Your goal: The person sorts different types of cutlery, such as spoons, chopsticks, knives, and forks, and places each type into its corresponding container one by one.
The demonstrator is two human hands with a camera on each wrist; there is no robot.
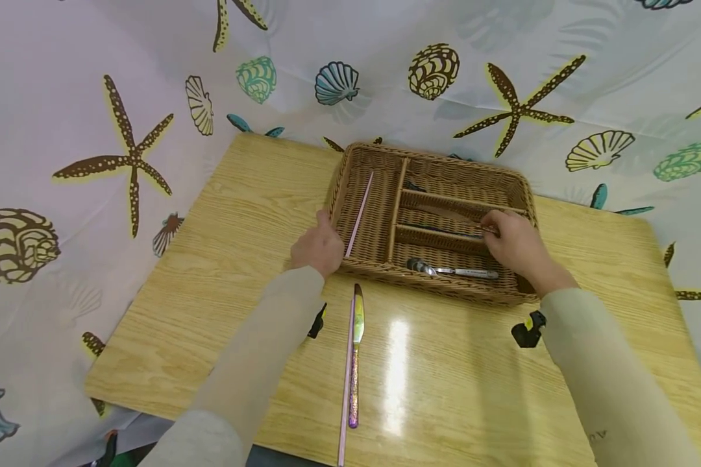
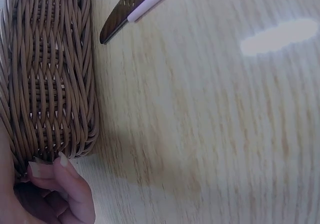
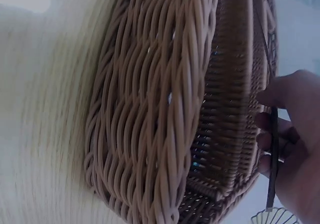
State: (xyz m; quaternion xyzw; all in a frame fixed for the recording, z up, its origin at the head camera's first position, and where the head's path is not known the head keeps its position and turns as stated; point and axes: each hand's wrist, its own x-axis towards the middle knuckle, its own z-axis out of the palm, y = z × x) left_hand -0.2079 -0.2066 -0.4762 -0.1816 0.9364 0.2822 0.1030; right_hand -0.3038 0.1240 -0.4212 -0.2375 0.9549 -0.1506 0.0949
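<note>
My right hand (image 1: 515, 243) pinches a knife (image 1: 446, 213) by its handle, over the right part of a brown wicker cutlery basket (image 1: 432, 280). The knife's blade points left along a narrow middle compartment. In the right wrist view, the thin dark handle (image 3: 273, 159) crosses the fingers. My left hand (image 1: 318, 248) grips the basket's front left corner, with its fingers curled there in the left wrist view. A pink chopstick-like stick (image 1: 359, 214) lies in the left compartment. In the front compartment are a spoon (image 1: 418, 265) and a silver handle (image 1: 467, 273).
On the wooden table (image 1: 210, 259), in front of the basket, lie a shiny multicoloured knife (image 1: 358, 318) and a long pink stick (image 1: 345, 402) side by side. A dark utensil (image 1: 413, 187) shows in the back compartment. Behind the table hangs a shell-patterned cloth (image 1: 385, 39).
</note>
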